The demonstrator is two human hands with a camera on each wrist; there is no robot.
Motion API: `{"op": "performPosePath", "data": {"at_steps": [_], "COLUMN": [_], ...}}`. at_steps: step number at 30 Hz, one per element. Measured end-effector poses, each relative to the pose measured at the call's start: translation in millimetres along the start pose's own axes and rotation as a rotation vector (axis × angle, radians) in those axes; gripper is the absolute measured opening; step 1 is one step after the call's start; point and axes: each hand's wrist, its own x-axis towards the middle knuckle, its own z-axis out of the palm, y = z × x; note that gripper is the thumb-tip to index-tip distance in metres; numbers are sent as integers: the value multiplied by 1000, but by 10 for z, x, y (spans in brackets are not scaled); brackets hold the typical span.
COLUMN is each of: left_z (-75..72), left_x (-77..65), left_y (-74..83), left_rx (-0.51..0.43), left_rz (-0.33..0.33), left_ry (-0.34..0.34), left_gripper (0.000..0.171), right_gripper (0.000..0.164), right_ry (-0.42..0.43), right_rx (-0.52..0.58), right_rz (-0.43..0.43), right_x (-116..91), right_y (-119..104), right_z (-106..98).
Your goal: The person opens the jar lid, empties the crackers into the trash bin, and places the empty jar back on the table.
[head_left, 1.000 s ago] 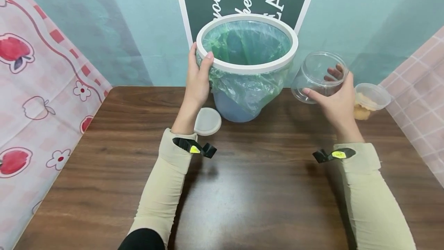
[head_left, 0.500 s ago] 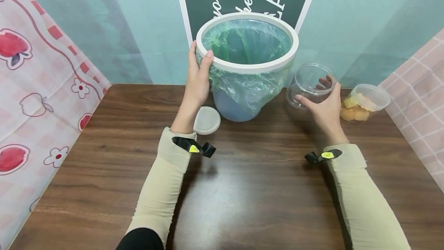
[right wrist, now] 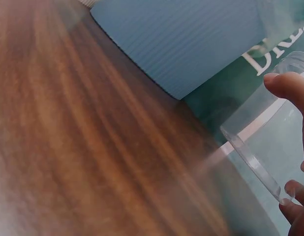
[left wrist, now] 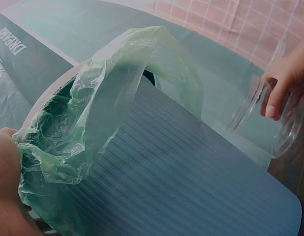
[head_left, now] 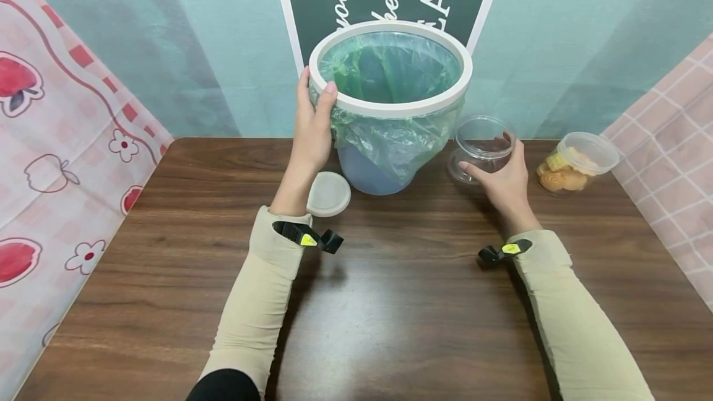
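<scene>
My left hand (head_left: 313, 129) grips the left side of the white rim (head_left: 390, 109) of a blue trash bin (head_left: 364, 169). A translucent green bag (head_left: 406, 141) lines the bin, its edge folded down outside. To the bin's right, my right hand (head_left: 505, 181) holds a clear, empty-looking plastic jar (head_left: 479, 147), thumb in front and fingers behind. It is upright and open at the top, low at the table's back edge. The right wrist view shows the jar (right wrist: 255, 130) near the bin's blue ribbed wall (right wrist: 181, 39).
A round white lid (head_left: 328, 194) lies left of the bin's base, beside my left forearm. Further right stands a clear tub (head_left: 576, 159) holding yellow and tan pieces of food. Behind the wooden table (head_left: 390, 289) hangs a blue-green cloth (head_left: 557, 30).
My right hand has moved left and down with the jar, away from the food tub, which now shows fully. The left hand keeps its grip on the bin's rim.
</scene>
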Motion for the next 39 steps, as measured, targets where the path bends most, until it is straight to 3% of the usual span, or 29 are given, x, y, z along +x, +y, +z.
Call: {"op": "performPosePath", "data": {"at_steps": [20,39], "left_z": [-8,-17], "left_x": [1,-3], "left_y": [8,15], "left_rx": [21,9], "left_rz": [-9,-13], "left_ry": [4,-7], "left_gripper": [79,78], "right_gripper": [107,107], "right_ry": [-32,-82], "right_rx": [-22,1], "right_rz": [40,15], "right_x": [-41,-55], "right_y": [98,160], "right_z": [59,73]}}
